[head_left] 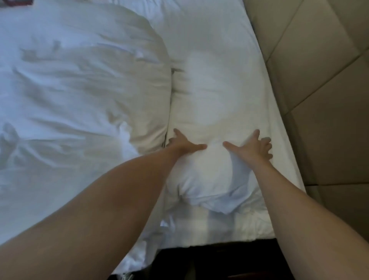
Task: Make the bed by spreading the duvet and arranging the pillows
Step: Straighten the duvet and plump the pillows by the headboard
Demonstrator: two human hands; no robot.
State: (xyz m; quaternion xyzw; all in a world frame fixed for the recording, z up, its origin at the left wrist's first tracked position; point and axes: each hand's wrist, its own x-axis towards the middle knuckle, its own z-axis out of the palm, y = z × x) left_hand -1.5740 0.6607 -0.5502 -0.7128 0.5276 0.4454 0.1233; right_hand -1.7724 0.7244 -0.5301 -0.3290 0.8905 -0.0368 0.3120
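A white pillow (pixel 215 96) lies along the right side of the bed, next to the headboard. Both my hands press flat on its near part. My left hand (pixel 184 144) rests at the pillow's left edge with fingers spread and thumb pointing right. My right hand (pixel 252 146) lies on the pillow's right part, fingers spread, thumb pointing left. A crumpled white duvet (pixel 79 90) covers the left of the bed and touches the pillow's left edge. The pillow's near end (pixel 209 195) is bunched and creased.
A beige padded headboard (pixel 319 80) with diagonal seams runs along the right. The white sheet (pixel 219 229) shows at the bed's near edge, with dark floor (pixel 209 261) below it. A dark red object (pixel 16 2) peeks in at the top left corner.
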